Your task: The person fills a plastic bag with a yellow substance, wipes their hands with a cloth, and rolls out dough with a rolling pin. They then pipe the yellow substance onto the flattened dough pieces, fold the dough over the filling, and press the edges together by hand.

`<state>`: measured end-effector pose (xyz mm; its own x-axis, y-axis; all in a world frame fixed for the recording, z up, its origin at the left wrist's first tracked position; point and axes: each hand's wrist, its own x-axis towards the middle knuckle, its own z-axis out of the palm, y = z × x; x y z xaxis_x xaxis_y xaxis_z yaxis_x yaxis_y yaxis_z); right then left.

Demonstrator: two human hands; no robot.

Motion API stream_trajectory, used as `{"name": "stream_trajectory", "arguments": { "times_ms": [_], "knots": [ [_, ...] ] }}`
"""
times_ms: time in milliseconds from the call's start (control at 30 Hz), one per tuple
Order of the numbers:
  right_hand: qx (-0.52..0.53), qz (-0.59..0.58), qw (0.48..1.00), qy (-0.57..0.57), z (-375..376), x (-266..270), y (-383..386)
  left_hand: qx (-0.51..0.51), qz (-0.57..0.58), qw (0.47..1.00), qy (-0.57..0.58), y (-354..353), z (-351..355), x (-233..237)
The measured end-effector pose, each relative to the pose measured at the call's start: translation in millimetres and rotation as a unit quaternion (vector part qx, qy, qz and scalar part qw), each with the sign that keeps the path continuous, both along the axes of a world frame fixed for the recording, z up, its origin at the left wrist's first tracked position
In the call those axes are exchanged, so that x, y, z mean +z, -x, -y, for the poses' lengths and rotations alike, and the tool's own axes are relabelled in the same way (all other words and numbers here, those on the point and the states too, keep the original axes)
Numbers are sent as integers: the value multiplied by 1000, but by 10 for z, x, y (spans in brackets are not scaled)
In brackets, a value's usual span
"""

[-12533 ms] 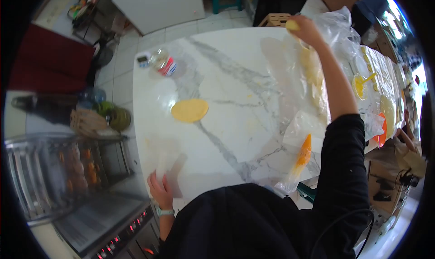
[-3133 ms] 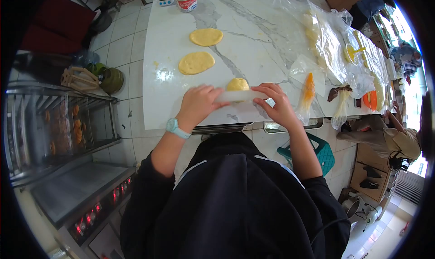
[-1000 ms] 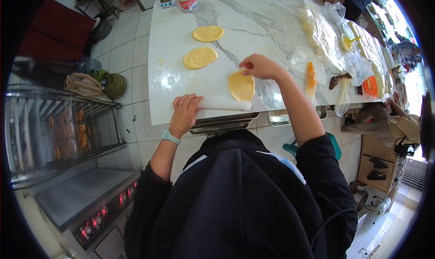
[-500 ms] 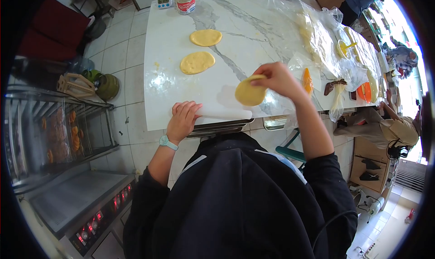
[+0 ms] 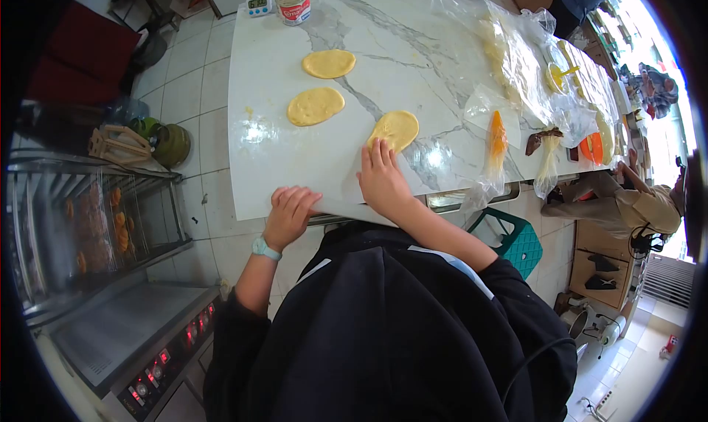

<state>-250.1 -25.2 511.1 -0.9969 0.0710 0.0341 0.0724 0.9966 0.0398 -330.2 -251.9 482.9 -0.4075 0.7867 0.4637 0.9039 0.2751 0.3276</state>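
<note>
A flat oval of dough (image 5: 399,129) lies on the marble-patterned table, and the fingertips of my right hand (image 5: 385,180) rest on its near edge, stretched out flat. My left hand (image 5: 292,209) is closed over the left end of a white rolling pin (image 5: 345,209) at the table's front edge. The pin's right part is hidden behind my right forearm. Two more flattened dough pieces, an upper one (image 5: 329,64) and a lower one (image 5: 316,106), lie to the left of the first.
An opened can (image 5: 294,7) and a digital timer (image 5: 259,6) stand at the far left corner. Plastic sheeting (image 5: 509,60) and an orange-filled piping bag (image 5: 496,145) lie on the right. A green stool (image 5: 521,246) is below the table. Another person (image 5: 645,204) works at far right.
My right hand has laid the dough it was holding onto the table and now touches it with flat fingers. My left hand and the rolling pin have shifted slightly closer to me.
</note>
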Motion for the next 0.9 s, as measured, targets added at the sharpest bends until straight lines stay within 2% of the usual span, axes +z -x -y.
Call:
{"name": "stream_trajectory", "arguments": {
  "times_ms": [67,133,200,267,300,367,400,533,633,667,733,867,900],
  "knots": [
    [12,26,999,40,-76,271,-30,1,15,1000,-11,-125,165,-101],
    [-55,38,959,276,-288,603,23,17,30,999,-16,-240,274,-115],
    [-40,-103,980,168,-688,484,110,36,47,998,-21,-324,308,-109],
    [-7,-20,986,167,-1025,178,109,73,49,996,-30,-351,306,-73],
    [-9,-21,986,168,-1130,183,101,72,48,996,-29,-353,320,-72],
    [-54,82,966,241,-1313,215,141,113,41,992,-39,-359,314,-78],
    [-62,31,985,160,-1356,89,163,115,42,992,-37,-384,333,-69],
    [-23,10,993,115,-1093,73,141,164,62,983,-56,-394,305,-18],
    [-12,-42,999,19,-813,140,116,179,69,979,-61,-380,334,-10],
    [-8,-42,999,19,-723,114,114,185,72,978,-57,-395,347,-13],
    [38,-17,994,105,-542,73,47,199,86,974,-62,-429,359,-7],
    [107,-2,993,40,-507,214,46,229,93,965,-84,-438,315,-18],
    [115,9,990,87,-427,92,-23,227,94,965,-86,-446,316,-28]
  ]
}}
